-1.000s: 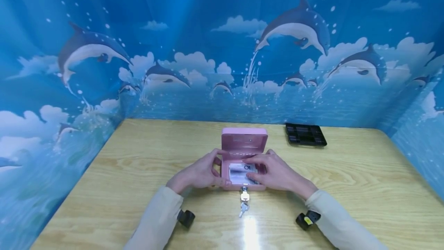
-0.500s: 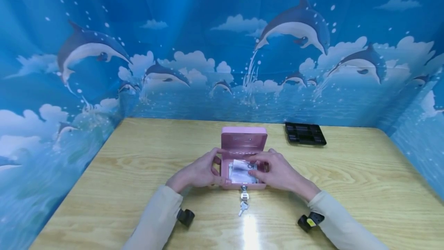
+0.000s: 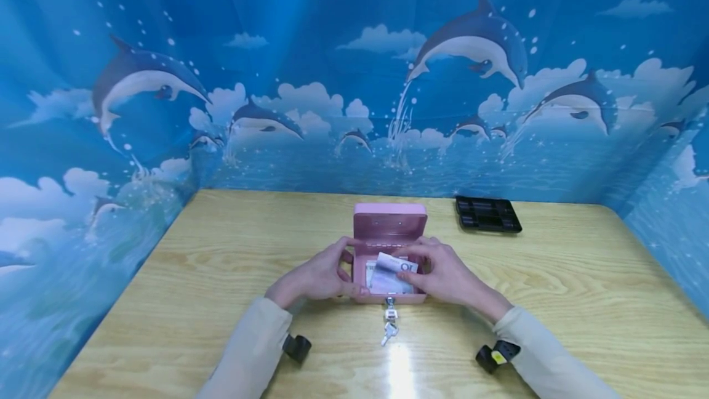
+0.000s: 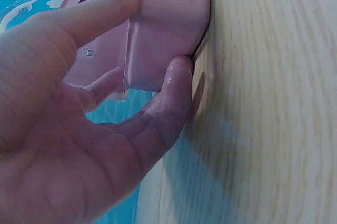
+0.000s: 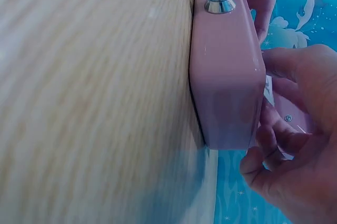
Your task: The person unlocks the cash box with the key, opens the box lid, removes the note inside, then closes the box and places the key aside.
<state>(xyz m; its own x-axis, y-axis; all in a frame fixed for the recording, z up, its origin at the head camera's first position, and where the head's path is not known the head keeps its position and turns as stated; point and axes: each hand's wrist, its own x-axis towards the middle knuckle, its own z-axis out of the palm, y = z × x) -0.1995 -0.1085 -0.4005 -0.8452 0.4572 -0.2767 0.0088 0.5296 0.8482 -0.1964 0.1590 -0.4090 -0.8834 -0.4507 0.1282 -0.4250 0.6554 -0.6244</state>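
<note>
A small pink cash box (image 3: 389, 279) stands open near the middle of the wooden table (image 3: 554, 288), its lid (image 3: 390, 225) raised upright at the far edge. A key (image 3: 390, 311) sits in the lock on the front wall, with further keys hanging from it onto the tabletop.

The left hand (image 3: 318, 276) lies against the left side of the box, wrist low to the table and forearm angled in from the lower left. Its thumb runs along the near left corner while the fingers curl around the far left edge. The left wrist view shows the thumb (image 4: 105, 10) pressed flat on the pink wall and a fingertip tucked at the bottom edge where the box meets the table, so the hand holds the box.

The right hand (image 3: 445, 276) comes in from the lower right, its fingers bent over the right side of the open box. Thumb and forefinger pinch a banknote (image 3: 394, 270), which is tilted with its right end lifted above the rim and its lower part inside the box. In the right wrist view the curled fingers (image 5: 274, 145) sit just behind the box's side wall (image 5: 226, 71).

A black tray (image 3: 487, 214) lies well apart on the far right of the table, near the dolphin-printed backdrop (image 3: 310, 79).
</note>
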